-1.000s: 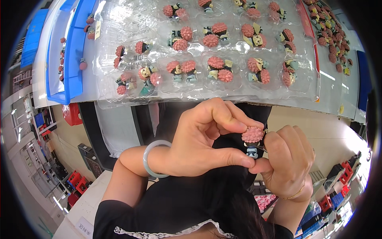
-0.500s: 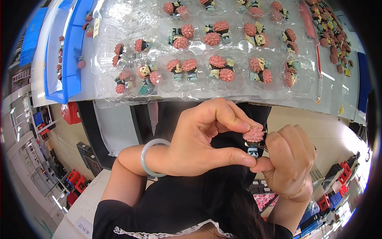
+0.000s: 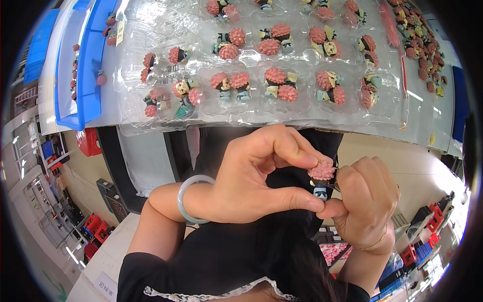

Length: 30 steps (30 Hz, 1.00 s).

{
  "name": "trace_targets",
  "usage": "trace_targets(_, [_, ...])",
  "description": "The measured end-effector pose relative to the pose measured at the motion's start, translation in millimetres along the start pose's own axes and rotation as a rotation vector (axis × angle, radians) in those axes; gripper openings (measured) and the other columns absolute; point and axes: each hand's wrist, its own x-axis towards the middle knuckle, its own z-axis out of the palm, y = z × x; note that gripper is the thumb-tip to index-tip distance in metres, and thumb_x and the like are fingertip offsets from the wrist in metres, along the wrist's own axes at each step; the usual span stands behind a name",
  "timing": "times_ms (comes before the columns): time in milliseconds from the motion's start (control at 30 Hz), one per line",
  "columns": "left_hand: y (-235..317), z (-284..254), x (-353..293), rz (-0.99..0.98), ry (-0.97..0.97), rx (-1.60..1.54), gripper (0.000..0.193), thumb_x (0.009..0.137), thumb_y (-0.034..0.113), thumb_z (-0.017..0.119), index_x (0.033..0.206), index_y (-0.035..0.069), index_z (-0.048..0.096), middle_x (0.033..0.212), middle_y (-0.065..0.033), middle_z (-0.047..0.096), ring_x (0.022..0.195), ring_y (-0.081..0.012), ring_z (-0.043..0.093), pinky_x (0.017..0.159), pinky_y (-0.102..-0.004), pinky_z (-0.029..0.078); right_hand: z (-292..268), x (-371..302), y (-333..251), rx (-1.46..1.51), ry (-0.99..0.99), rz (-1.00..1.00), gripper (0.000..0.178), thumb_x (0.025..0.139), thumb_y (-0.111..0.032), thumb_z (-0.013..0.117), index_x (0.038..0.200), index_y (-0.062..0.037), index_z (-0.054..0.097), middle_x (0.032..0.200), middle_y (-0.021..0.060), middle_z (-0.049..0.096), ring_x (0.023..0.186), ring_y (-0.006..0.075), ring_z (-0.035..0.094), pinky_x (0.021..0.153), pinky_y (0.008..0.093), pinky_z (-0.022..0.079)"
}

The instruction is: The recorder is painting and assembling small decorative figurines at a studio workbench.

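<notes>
A small figurine (image 3: 321, 173) with bumpy pink hair, a dark middle and a pale blue lower body is pinched upright between the thumb and fingers of my left hand (image 3: 256, 173). My right hand (image 3: 366, 201) is closed at its right side, the thumb tip almost meeting the left thumb below it. From the right fist a thin metal tool (image 3: 333, 186) reaches to the figurine's side; most of it is hidden, so its kind is unclear. Beyond both hands lies a clear plastic blister tray (image 3: 251, 113) with similar pink-haired figurines (image 3: 288, 93) in its pockets.
A blue bin (image 3: 93, 65) with several figurines stands at the far left of the table. On the far right lies a heap of figurines (image 3: 422, 50). The table's near edge runs just beyond my hands. A red container (image 3: 88, 142) is below the table at left.
The figurine has shifted very slightly, and the metal tool beside it shows at a slightly different angle. Both hands stay nearly in place.
</notes>
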Motion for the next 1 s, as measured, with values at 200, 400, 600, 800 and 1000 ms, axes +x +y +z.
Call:
trace_targets(200, [0.9, -0.1, 0.0, 0.009, -0.002, 0.027, 0.044, 0.056, -0.002, 0.075, 0.09, 0.005, 0.049, 0.094, -0.0186, 0.055, 0.094, -0.0268, 0.055, 0.085, -0.0383, 0.044, 0.8, -0.5, 0.3, 0.008, -0.004, -0.004, 0.048, 0.077, -0.048, 0.047, 0.068, -0.0005, 0.047, 0.055, 0.0085, 0.036, 0.046, 0.0236, 0.037, 0.04, 0.0322, 0.028])
trace_targets(400, [0.5, 0.1, -0.5, 0.024, -0.001, 0.04, 0.045, 0.056, -0.001, 0.076, 0.091, 0.005, 0.049, 0.094, -0.0186, 0.055, 0.093, -0.0266, 0.055, 0.086, -0.0389, 0.043, 2.0, -1.3, 1.4, 0.028, -0.004, -0.008, 0.048, 0.077, -0.047, 0.047, 0.068, -0.0005, 0.047, 0.056, 0.0084, 0.036, 0.046, 0.0239, 0.037, 0.04, 0.0324, 0.028])
trace_targets(600, [0.3, 0.3, -0.2, 0.035, -0.004, 0.057, 0.045, 0.056, -0.001, 0.076, 0.092, 0.005, 0.05, 0.093, -0.0177, 0.055, 0.093, -0.0266, 0.056, 0.087, -0.0396, 0.042, 2.7, -1.4, 1.7, 0.043, -0.006, -0.005, 0.047, 0.077, -0.047, 0.047, 0.068, -0.0005, 0.047, 0.056, 0.0085, 0.036, 0.046, 0.024, 0.037, 0.04, 0.0325, 0.028])
trace_targets(800, [1.2, -0.3, 0.5, 0.047, -0.013, 0.103, 0.045, 0.055, 0.001, 0.077, 0.092, 0.005, 0.051, 0.093, -0.0164, 0.055, 0.092, -0.0262, 0.056, 0.088, -0.0403, 0.041, 2.8, -1.6, 1.5, 0.04, 0.019, 0.003, 0.047, 0.077, -0.047, 0.047, 0.068, -0.0004, 0.047, 0.055, 0.0084, 0.036, 0.046, 0.0239, 0.037, 0.04, 0.0326, 0.029])
trace_targets(1000, [1.2, 0.9, 0.9, 0.05, 0.005, 0.101, 0.045, 0.055, 0.001, 0.077, 0.092, 0.005, 0.052, 0.091, -0.0153, 0.056, 0.09, -0.0245, 0.056, 0.088, -0.0409, 0.041, 3.8, -0.9, 1.0, 0.048, 0.018, 0.013, 0.047, 0.077, -0.046, 0.047, 0.068, -0.0003, 0.048, 0.055, 0.0084, 0.036, 0.046, 0.0238, 0.038, 0.04, 0.0327, 0.029])
